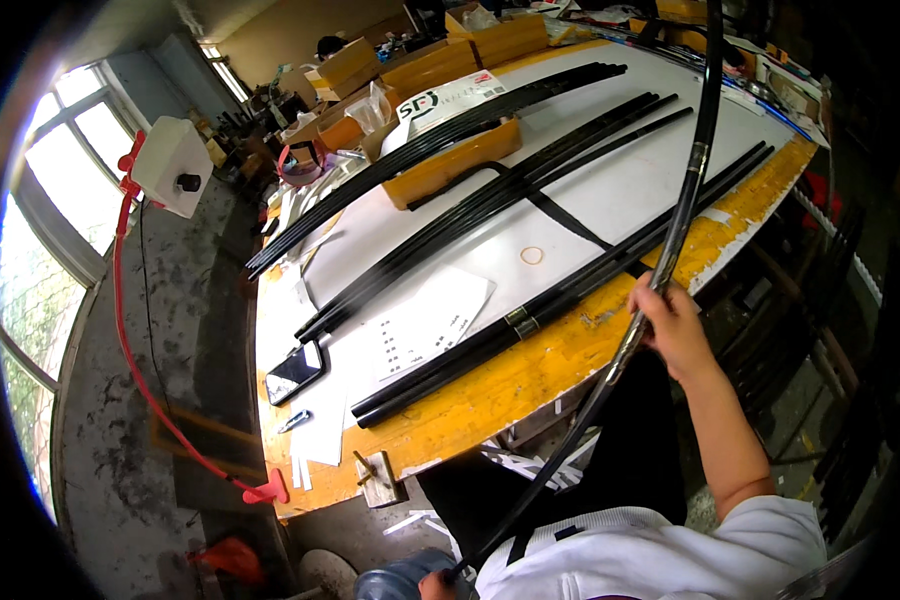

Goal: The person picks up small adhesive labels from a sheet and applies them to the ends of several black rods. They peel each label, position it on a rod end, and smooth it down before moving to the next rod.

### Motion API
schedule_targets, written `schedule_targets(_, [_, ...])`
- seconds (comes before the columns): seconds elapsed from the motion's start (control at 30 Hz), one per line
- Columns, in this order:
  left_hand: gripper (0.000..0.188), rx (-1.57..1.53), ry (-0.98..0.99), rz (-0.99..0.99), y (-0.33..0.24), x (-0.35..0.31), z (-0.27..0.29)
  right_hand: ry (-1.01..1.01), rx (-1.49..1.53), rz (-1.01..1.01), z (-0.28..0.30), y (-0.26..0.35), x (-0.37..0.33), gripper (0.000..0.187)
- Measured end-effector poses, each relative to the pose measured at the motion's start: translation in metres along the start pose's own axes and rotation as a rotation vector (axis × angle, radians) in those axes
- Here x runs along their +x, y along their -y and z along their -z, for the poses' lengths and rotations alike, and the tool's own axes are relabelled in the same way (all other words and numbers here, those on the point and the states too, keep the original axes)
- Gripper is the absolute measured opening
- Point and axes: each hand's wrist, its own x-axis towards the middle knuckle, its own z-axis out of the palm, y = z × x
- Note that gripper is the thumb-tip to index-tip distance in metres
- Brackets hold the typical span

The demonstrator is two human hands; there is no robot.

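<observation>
A long, slim black pole (682, 215) slants across my front, from the lower edge up past the top right of the picture. Round its middle, where a shiny band shows, my right hand (673, 328) is closed. Low down beside my white shirt, my left hand (436, 587) is wrapped about the pole's lower end; the picture's edge cuts part of that hand off. The pole is held off the table, over its near edge. Nearest to it on the tabletop lie black tubes (450, 362), side by side along the front edge.
More black tubes lie in bundles (420, 245) across the white-topped table (550, 385) with worn yellow edging. A phone (296, 372), paper sheets (440, 315) and a rubber band (532, 256) rest there. Cardboard boxes (430, 72) crowd the back. A white device (173, 167) stands on a red stalk at left.
</observation>
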Motion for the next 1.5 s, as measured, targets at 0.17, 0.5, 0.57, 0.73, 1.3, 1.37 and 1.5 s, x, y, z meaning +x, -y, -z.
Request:
schedule_targets(0.17, [0.025,-0.07,0.012,-0.085,-0.02,0.023,-0.001,0.214,-0.127,-0.096,-0.011,-0.027,-0.019,0.021])
schedule_targets(0.5, [0.026,-0.1,-0.037,-0.093,-0.038,0.017,0.005,0.309,-0.125,0.031,-0.031,-0.018,-0.031,0.014])
schedule_targets(0.57, [0.025,-0.082,-0.058,-0.042,-0.022,0.005,0.001,0.347,-0.103,0.022,-0.028,-0.007,-0.028,0.014])
schedule_targets(0.73, [0.019,-0.052,-0.053,-0.01,-0.005,-0.004,0.001,0.342,-0.061,0.075,-0.028,-0.005,-0.028,0.011])
schedule_targets(1.3, [0.017,-0.043,0.01,-0.033,-0.005,-0.015,-0.006,0.365,-0.07,0.083,-0.026,0.005,-0.032,0.02])
schedule_targets(1.37, [0.017,-0.044,0.004,-0.033,-0.004,-0.018,-0.01,0.376,-0.021,0.031,-0.028,0.006,-0.036,0.019])
schedule_targets(1.5, [0.018,-0.018,-0.01,0.077,-0.009,-0.02,-0.012,0.332,-0.008,0.099,-0.024,0.01,-0.036,0.017])
